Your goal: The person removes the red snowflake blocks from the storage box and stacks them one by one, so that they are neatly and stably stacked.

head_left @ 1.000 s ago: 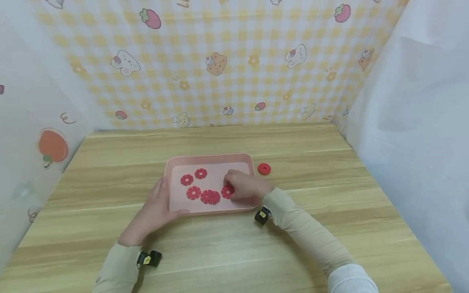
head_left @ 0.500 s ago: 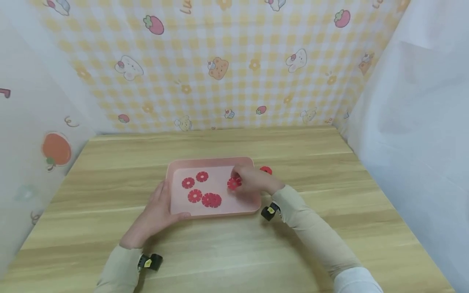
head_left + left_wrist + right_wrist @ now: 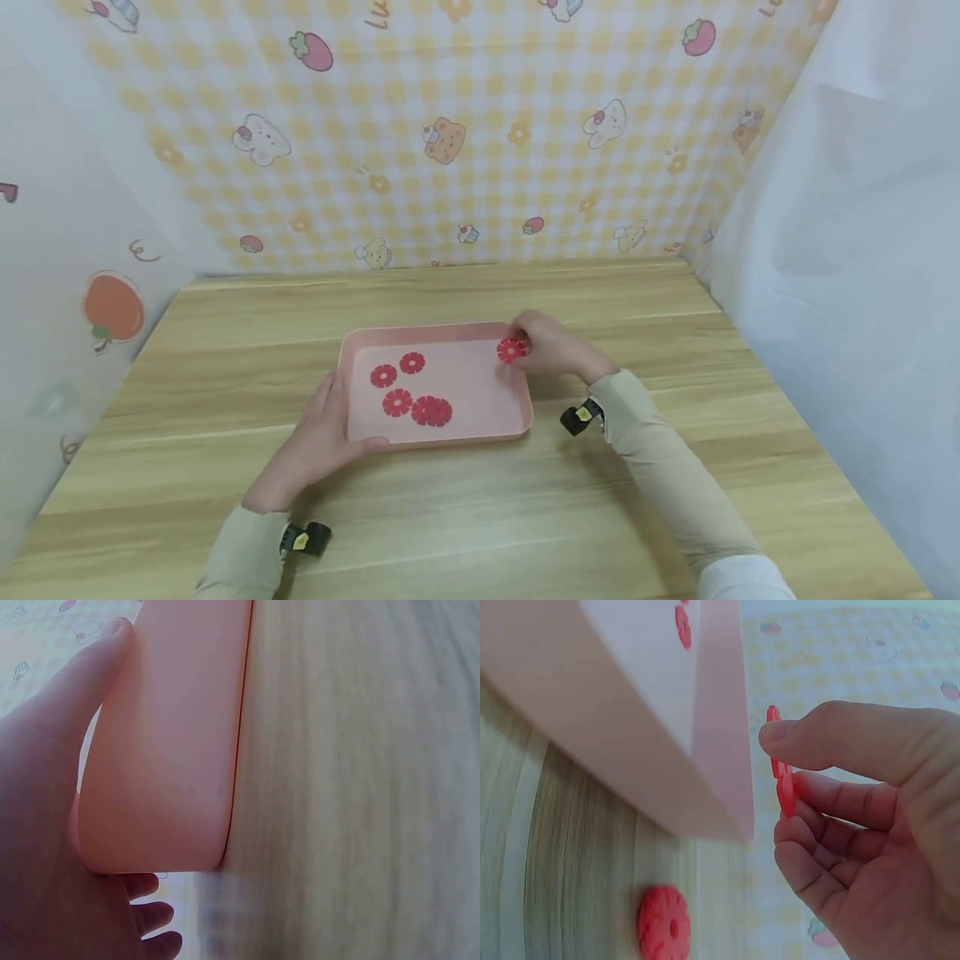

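Right hand (image 3: pixel 561 348) pinches disc (image 3: pixel 511 350) — lettering (image 3: pixel 378 14): "lu", perhaps.

Wood-grain tabletop (image 3: pixel 465 517), pink tray (image 3: pixel 435 335) resting on it; red notched discs (image 3: pixel 661 930) stacked just beside

Tray (image 3: pixel 480 379) is lt pink, notched discs (image 3: pixel 438 412) red. Tabletop (image 3: pixel 465 525) is yellowish-brn w/ wood grain. Back cloth (image 3: pixel 480 100) has yel/wht check w/ strawb., bear & flower prints. Sleeves (image 3: pixel 667 454) are beige.

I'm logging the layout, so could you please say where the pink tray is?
In the head view, the pink tray sits near centre on the table, between the left hand and the right hand.
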A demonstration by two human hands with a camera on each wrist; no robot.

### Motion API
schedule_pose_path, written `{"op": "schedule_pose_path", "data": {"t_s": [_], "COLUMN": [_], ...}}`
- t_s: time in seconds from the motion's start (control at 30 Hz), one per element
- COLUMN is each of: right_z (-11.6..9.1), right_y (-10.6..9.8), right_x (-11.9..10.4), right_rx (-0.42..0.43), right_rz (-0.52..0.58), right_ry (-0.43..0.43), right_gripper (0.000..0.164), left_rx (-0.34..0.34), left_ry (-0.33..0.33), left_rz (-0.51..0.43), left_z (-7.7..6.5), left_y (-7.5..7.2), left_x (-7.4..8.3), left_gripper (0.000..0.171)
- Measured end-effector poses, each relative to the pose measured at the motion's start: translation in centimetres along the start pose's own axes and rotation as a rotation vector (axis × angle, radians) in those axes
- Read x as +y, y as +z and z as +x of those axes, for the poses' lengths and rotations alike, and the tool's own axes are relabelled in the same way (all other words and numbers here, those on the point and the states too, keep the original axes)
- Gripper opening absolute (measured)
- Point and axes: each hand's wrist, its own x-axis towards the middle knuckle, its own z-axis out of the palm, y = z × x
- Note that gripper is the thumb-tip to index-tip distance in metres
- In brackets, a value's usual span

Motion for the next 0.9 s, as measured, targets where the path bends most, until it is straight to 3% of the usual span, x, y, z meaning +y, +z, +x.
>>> {"op": "schedule_pose_path", "data": {"t_s": [0.3, 0.47, 0.9], "right_z": [-0.3, -0.3, -0.6], "right_y": [-0.6, -0.6, 0.3], "right_x": [3.3, 5.0, 6.3], "right_rx": [0.057, 0.044, -0.019], "right_rz": [0.029, 0.024, 0.022], "right_ry": [0.048, 0.099, 0.146], "right_gripper": [0.034, 0.032, 0.035], "left_rx": [0.007, 0.006, -0.008], "left_ry": [0.01, -0.003, -0.023], "left_rz": [0.015, 0.003, 0.004], "left_z": [0.1, 0.2, 0.3], "left_y": [0.2, 0.1, 0.2], "left_x": [-0.3, -0.3, -0.2], "left_gripper": [0.128, 0.128, 0.129]}}
